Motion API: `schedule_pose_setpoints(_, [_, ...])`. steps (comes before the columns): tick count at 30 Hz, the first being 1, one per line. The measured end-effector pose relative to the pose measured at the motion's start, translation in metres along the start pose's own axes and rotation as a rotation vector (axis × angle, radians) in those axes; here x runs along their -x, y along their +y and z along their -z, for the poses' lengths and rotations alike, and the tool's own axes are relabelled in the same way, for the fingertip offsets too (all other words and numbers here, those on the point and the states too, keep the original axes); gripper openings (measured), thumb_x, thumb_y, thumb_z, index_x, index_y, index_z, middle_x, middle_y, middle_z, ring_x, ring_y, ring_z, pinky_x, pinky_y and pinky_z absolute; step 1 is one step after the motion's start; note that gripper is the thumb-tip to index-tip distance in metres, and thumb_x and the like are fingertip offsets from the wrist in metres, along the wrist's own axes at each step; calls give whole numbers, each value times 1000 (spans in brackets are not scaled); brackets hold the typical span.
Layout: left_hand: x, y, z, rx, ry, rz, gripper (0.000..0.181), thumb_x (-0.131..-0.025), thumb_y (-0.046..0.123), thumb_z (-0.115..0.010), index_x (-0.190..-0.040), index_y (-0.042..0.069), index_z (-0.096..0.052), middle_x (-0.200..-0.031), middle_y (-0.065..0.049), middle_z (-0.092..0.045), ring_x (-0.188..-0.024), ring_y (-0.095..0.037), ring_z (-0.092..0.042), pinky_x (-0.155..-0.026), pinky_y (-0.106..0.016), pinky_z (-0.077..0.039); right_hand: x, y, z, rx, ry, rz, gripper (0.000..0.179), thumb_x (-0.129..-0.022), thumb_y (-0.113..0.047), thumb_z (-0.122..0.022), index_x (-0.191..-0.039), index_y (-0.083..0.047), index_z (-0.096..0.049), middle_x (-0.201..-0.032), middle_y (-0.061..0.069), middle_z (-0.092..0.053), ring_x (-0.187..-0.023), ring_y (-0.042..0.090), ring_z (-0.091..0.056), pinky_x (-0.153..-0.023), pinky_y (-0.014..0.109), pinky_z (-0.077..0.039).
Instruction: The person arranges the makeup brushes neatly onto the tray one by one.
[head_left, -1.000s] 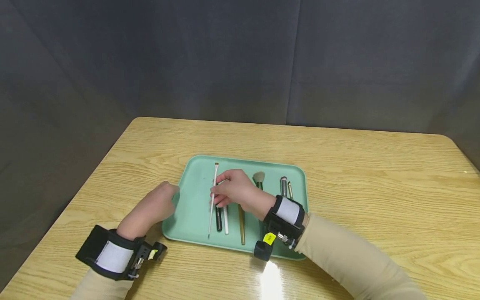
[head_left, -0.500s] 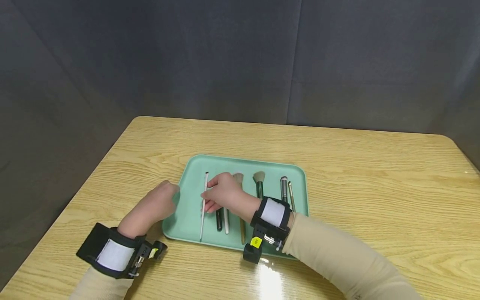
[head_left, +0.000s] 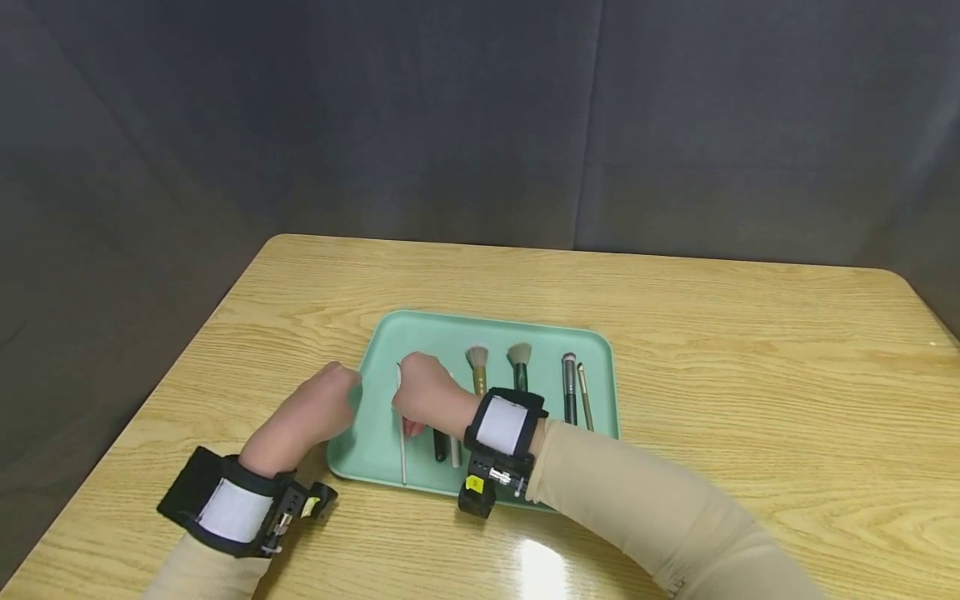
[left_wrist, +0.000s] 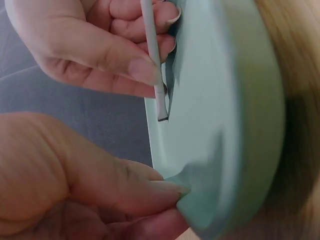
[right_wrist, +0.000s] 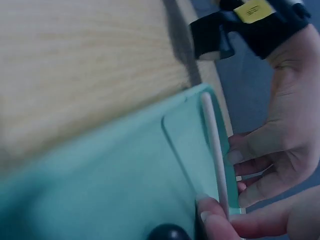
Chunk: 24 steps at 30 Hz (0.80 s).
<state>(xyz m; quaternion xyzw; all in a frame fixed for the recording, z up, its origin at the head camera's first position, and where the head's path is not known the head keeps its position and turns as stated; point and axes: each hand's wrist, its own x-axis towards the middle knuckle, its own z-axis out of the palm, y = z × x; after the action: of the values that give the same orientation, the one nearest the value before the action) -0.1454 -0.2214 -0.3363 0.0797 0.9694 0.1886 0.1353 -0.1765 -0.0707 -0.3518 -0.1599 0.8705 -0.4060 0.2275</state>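
A slim white makeup brush (head_left: 403, 463) is pinched between the thumb and fingers of my right hand (head_left: 433, 393), above the left part of the mint-green tray (head_left: 495, 320). In the left wrist view, the dark, narrow bristle end of this brush (left_wrist: 152, 45) points toward the tray's far side. My left hand (head_left: 318, 404) grips the tray's left rim, thumb on top. Beside the right hand lie a black-handled brush (head_left: 439, 447) and a thicker white-handled brush (head_left: 455, 452), their upper ends hidden beneath the hand.
Farther right in the tray lie a gold-handled brush (head_left: 477, 367), a green-handled brush (head_left: 520, 365), a brush with a silver ferrule (head_left: 569, 383) and a thin brush (head_left: 585, 398). The tray sits on a wooden table (head_left: 720, 350); a dark curtain (head_left: 465, 125) hangs behind.
My right hand has carried the slim white brush leftward and slightly nearer, away from the other brushes and closer to the tray's left side. The left hand keeps its hold on the rim.
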Motion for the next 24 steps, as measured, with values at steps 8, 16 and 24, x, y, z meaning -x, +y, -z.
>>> schedule_pose_setpoints(8, [1, -2, -1, 17, 20, -5, 26, -78, -17, -44, -99, -14, -60, -90, -19, -49, -73, -26, -47, -62, -36, -47, -5, -10, -4, 229, -9, 10, 20, -91, 7, -50, -74, 0, -59, -45, 7, -57, -36, 13, -55, -39, 21, -41])
schedule_pose_setpoints(16, [3, -4, -2, 38, 22, -1, 23, -79, -18, -42, -90, -9, -60, -89, -16, -48, -74, -26, -45, -62, -36, -46, -8, -11, -8, 213, -14, -12, 17, -93, 5, -49, -81, 0, -61, -46, 7, -57, -36, 14, -55, -39, 22, -42])
schedule_pose_setpoints(24, [4, -6, -3, 21, 23, 8, 25, -80, -17, -42, -96, -12, -61, -92, -19, -51, -74, -26, -46, -61, -36, -45, -2, -7, 0, 117, -18, -2, 23, -91, 3, -54, -69, -2, -55, -48, 7, -56, -39, 15, -58, -40, 23, -45])
